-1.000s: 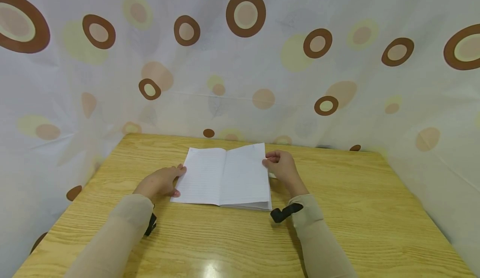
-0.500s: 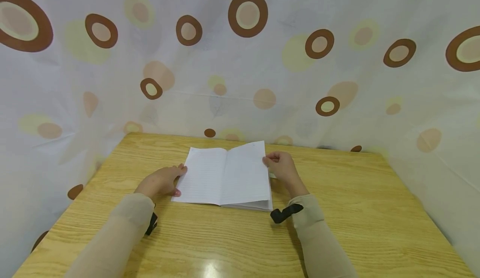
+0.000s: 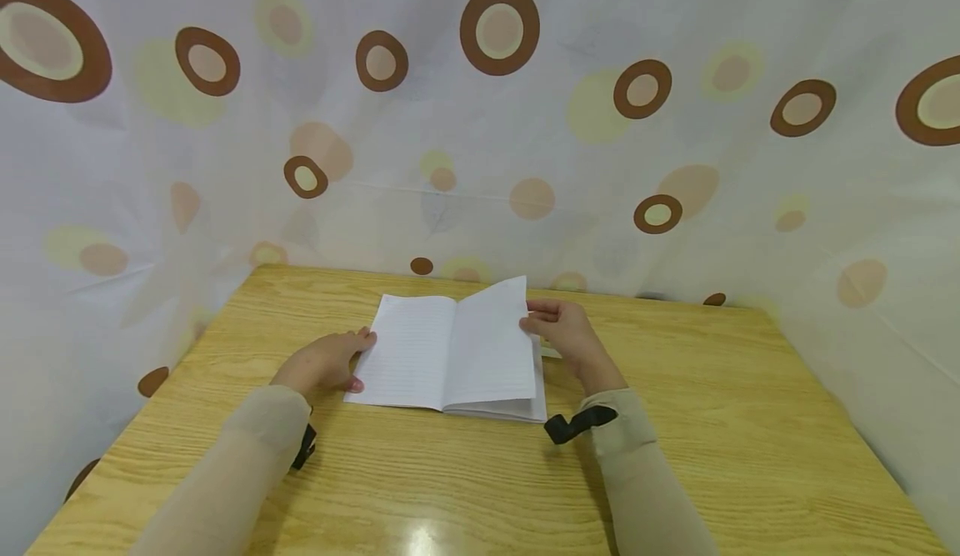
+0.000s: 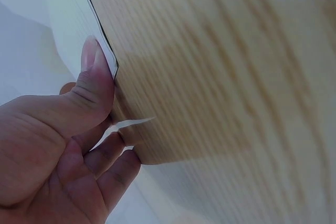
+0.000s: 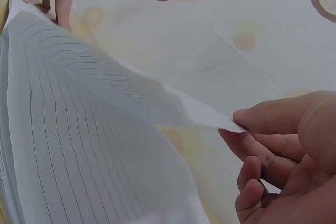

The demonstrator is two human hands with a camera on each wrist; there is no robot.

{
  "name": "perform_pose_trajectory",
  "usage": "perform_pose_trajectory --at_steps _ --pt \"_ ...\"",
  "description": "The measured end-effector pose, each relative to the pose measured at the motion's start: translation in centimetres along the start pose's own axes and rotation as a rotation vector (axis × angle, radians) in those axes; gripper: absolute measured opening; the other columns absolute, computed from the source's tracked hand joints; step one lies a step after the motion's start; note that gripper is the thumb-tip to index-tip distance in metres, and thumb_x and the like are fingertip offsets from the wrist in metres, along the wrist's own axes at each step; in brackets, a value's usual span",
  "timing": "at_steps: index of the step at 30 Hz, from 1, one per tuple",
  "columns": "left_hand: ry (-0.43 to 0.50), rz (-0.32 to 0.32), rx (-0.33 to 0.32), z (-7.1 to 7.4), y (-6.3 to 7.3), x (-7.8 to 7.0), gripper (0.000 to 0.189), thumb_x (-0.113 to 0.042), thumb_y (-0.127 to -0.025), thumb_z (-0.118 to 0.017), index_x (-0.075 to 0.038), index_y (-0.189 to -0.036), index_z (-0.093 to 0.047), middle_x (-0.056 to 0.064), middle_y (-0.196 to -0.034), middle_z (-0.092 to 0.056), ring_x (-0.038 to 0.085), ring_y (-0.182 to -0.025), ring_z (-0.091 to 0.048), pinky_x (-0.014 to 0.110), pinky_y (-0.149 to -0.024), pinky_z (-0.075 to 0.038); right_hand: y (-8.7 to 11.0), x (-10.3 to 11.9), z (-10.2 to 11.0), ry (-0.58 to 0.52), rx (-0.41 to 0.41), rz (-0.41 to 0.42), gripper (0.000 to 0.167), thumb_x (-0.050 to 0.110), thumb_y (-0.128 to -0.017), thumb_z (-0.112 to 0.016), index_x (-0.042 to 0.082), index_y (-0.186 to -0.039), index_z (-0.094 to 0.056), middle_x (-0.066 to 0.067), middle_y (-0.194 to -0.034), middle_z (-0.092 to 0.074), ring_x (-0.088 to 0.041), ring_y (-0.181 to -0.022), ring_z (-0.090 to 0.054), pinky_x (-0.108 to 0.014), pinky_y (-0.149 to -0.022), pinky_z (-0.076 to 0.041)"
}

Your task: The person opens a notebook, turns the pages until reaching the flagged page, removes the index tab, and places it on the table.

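An open notebook (image 3: pixel 408 352) with lined white pages lies on the wooden table. My right hand (image 3: pixel 566 335) pinches the outer edge of a right-hand page (image 3: pixel 491 348) between thumb and index finger; its other fingers curl loosely below in the right wrist view. The page (image 5: pixel 173 103) is lifted and bows away from the lined sheet (image 5: pixel 94 150) under it. At the notebook's left edge rests my left hand (image 3: pixel 322 362), thumb and fingers spread along the margin. Up close in the left wrist view, the left thumb (image 4: pixel 92 72) presses on the page's edge.
A small pale strip (image 3: pixel 551 353) shows beside the notebook, partly behind the right hand. Bare wood of the table (image 3: pixel 720 423) stretches to both sides and in front. A patterned white curtain (image 3: pixel 480 147) hangs behind the table's far edge and along its sides.
The right hand has raised the page higher and drawn it slightly left, showing more of the sheet beneath. The left hand keeps its place on the notebook's edge.
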State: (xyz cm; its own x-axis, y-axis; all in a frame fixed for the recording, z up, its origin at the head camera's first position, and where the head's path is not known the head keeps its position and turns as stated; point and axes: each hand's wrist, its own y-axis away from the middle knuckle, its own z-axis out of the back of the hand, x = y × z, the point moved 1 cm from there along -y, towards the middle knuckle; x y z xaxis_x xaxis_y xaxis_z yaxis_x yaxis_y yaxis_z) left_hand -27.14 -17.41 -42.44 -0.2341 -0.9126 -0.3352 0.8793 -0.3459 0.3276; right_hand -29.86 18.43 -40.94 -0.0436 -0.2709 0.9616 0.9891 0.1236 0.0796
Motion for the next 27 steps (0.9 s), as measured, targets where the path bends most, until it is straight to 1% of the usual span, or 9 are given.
perform_pose_trajectory --at_steps 2,5,9,12,15,18,23,25,27 --pt "0.002 -0.002 0.001 0.0 0.0 0.0 0.085 -0.017 -0.083 -0.075 -0.005 -0.155 -0.031 0.017 -0.161 -0.021 0.041 -0.145 -0.022 0.054 -0.115 -0.021 0.1 0.2 -0.1 -0.005 0.018 0.002 0.050 0.010 -0.096 -0.065 -0.003 -0.141 -0.050 -0.020 -0.131 -0.055 -0.028 -0.118 -0.055 -0.041 -0.103 -0.044" --pt "0.001 -0.011 -0.002 -0.1 0.0 0.1 0.085 -0.018 -0.083 -0.074 -0.004 -0.155 -0.030 0.017 -0.160 -0.021 0.042 -0.144 -0.022 0.054 -0.115 -0.022 0.1 0.3 -0.2 -0.001 0.026 0.006 0.049 0.012 -0.097 -0.065 -0.004 -0.140 -0.050 -0.021 -0.132 -0.055 -0.030 -0.121 -0.054 -0.041 -0.103 -0.043" --pt "-0.002 -0.022 -0.006 -0.1 0.0 0.2 0.084 -0.017 -0.084 -0.074 -0.003 -0.154 -0.030 0.018 -0.160 -0.021 0.042 -0.144 -0.022 0.054 -0.115 -0.022 0.1 0.4 -0.4 0.022 0.000 0.027 0.040 0.017 -0.097 -0.065 -0.005 -0.131 -0.058 -0.018 -0.123 -0.062 -0.029 -0.114 -0.057 -0.041 -0.100 -0.044" --pt "-0.002 -0.025 -0.009 0.0 0.0 0.2 0.084 -0.016 -0.084 -0.075 -0.003 -0.154 -0.031 0.018 -0.160 -0.021 0.041 -0.144 -0.022 0.053 -0.115 -0.022 0.1 0.5 -0.7 0.050 -0.031 0.056 0.035 0.020 -0.097 -0.065 -0.004 -0.123 -0.064 -0.014 -0.115 -0.066 -0.024 -0.107 -0.058 -0.038 -0.094 -0.045" --pt "-0.010 -0.028 -0.012 0.0 -0.1 0.2 0.083 -0.015 -0.085 -0.075 -0.003 -0.154 -0.031 0.018 -0.160 -0.022 0.042 -0.144 -0.023 0.054 -0.115 -0.022 0.1 0.5 -1.2 0.064 -0.053 0.072 0.031 0.020 -0.097 -0.066 -0.003 -0.119 -0.066 -0.011 -0.109 -0.068 -0.021 -0.100 -0.060 -0.034 -0.087 -0.047" --pt "-0.018 -0.034 -0.014 0.0 -0.1 0.2 0.083 -0.015 -0.085 -0.075 -0.002 -0.154 -0.031 0.019 -0.159 -0.023 0.042 -0.144 -0.024 0.054 -0.115 -0.023 0.2 0.9 -1.8 0.056 -0.064 0.070 0.031 0.016 -0.096 -0.067 -0.001 -0.121 -0.066 -0.009 -0.102 -0.069 -0.019 -0.094 -0.061 -0.029 -0.082 -0.049" --pt "-0.018 -0.035 -0.005 0.1 0.2 0.0 0.082 -0.015 -0.086 -0.075 -0.002 -0.154 -0.030 0.020 -0.159 -0.022 0.041 -0.144 -0.023 0.053 -0.115 -0.022 0.6 1.7 -2.6 0.035 -0.038 0.095 0.043 0.008 -0.092 -0.070 0.001 -0.134 -0.060 -0.009 -0.098 -0.067 -0.017 -0.087 -0.060 -0.023 -0.073 -0.049" --pt "-0.014 -0.032 -0.003 0.1 0.2 0.0 0.082 -0.014 -0.086 -0.074 -0.003 -0.154 -0.030 0.019 -0.159 -0.021 0.041 -0.144 -0.023 0.053 -0.115 -0.022 0.7 2.0 -2.9 0.026 -0.037 0.111 0.043 0.007 -0.092 -0.070 0.001 -0.134 -0.060 -0.008 -0.097 -0.066 -0.016 -0.086 -0.059 -0.022 -0.072 -0.049" --pt "-0.017 -0.031 -0.003 0.1 0.2 0.0 0.082 -0.015 -0.086 -0.074 -0.003 -0.154 -0.030 0.019 -0.159 -0.021 0.041 -0.144 -0.023 0.053 -0.115 -0.022 0.8 2.1 -3.3 0.010 -0.046 0.126 0.038 0.008 -0.092 -0.070 -0.001 -0.128 -0.063 -0.007 -0.095 -0.066 -0.015 -0.083 -0.060 -0.023 -0.071 -0.050"
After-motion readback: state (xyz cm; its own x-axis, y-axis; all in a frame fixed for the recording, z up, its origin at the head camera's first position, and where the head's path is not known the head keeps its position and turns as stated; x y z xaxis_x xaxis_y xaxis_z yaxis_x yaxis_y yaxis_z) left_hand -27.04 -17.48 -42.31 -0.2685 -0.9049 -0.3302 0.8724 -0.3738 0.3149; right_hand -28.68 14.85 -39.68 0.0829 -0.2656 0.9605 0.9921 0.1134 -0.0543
